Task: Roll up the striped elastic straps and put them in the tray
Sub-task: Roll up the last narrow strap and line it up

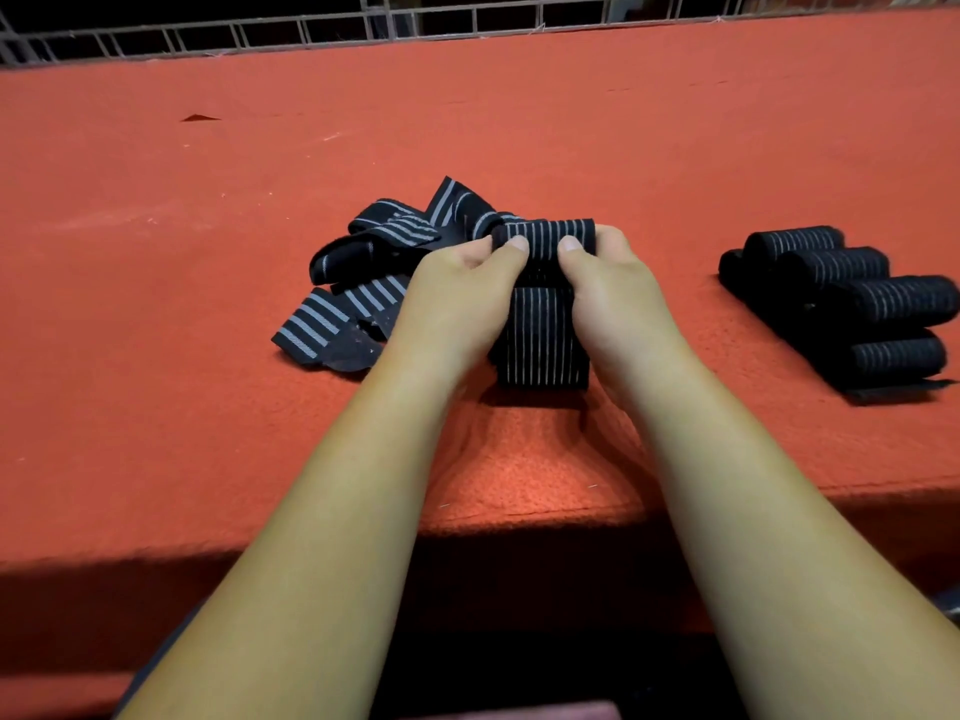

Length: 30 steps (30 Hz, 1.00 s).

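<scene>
A black elastic strap with thin pale stripes lies flat between my hands, its far end wound into a roll. My left hand and my right hand both pinch that roll, thumbs on top. A heap of loose striped straps lies just left of my left hand. On the right, several rolled straps lie side by side on a dark tray, whose edges are hard to make out.
The table is covered in orange-red cloth; its near edge runs just below my forearms. A metal grid fence borders the far side.
</scene>
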Each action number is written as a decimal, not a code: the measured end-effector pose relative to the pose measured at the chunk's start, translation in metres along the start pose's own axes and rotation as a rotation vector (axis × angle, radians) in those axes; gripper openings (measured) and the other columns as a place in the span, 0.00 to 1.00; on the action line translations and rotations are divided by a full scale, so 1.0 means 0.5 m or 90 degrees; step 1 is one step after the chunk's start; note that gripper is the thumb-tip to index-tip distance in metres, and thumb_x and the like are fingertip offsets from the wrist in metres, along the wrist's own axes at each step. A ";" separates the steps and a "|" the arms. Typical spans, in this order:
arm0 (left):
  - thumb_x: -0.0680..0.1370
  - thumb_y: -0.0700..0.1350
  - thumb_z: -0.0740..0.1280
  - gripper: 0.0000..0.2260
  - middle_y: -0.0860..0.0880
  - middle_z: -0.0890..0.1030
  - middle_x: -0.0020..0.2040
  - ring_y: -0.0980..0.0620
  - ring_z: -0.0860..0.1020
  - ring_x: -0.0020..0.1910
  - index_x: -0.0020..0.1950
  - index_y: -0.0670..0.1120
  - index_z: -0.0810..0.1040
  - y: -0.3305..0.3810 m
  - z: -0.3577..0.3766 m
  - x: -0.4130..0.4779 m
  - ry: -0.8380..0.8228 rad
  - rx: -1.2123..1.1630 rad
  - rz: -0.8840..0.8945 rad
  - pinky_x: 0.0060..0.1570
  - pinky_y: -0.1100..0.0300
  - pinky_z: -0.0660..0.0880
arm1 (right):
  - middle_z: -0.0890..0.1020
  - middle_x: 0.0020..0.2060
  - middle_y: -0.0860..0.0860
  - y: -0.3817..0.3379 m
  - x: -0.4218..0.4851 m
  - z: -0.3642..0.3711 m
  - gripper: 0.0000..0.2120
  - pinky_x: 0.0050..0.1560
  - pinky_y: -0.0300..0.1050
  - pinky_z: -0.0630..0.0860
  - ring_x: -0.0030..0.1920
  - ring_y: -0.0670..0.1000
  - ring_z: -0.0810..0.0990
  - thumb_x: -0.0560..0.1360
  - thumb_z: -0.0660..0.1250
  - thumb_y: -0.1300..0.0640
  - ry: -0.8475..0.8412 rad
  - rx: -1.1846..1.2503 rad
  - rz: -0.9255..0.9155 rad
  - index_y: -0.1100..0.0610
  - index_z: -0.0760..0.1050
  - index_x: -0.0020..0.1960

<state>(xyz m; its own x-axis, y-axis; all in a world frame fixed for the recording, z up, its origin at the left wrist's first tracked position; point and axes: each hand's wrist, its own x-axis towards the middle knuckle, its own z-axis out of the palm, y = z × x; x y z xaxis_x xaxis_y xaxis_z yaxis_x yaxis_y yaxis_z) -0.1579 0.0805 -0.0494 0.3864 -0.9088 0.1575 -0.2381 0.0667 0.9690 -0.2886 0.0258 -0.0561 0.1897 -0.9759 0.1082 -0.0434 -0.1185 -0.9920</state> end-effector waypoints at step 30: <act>0.80 0.30 0.70 0.16 0.43 0.89 0.56 0.47 0.89 0.53 0.64 0.45 0.83 -0.006 0.010 -0.002 -0.029 -0.169 -0.011 0.52 0.51 0.85 | 0.87 0.47 0.54 0.019 0.016 -0.009 0.13 0.38 0.49 0.77 0.39 0.53 0.84 0.86 0.62 0.48 0.008 0.025 0.037 0.55 0.81 0.61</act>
<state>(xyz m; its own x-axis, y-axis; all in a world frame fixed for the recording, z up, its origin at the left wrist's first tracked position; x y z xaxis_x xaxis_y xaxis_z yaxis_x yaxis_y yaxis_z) -0.1619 0.0793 -0.0536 0.3472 -0.9276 0.1377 0.0132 0.1516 0.9884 -0.2922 0.0163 -0.0643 0.1759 -0.9831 0.0511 -0.0153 -0.0546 -0.9984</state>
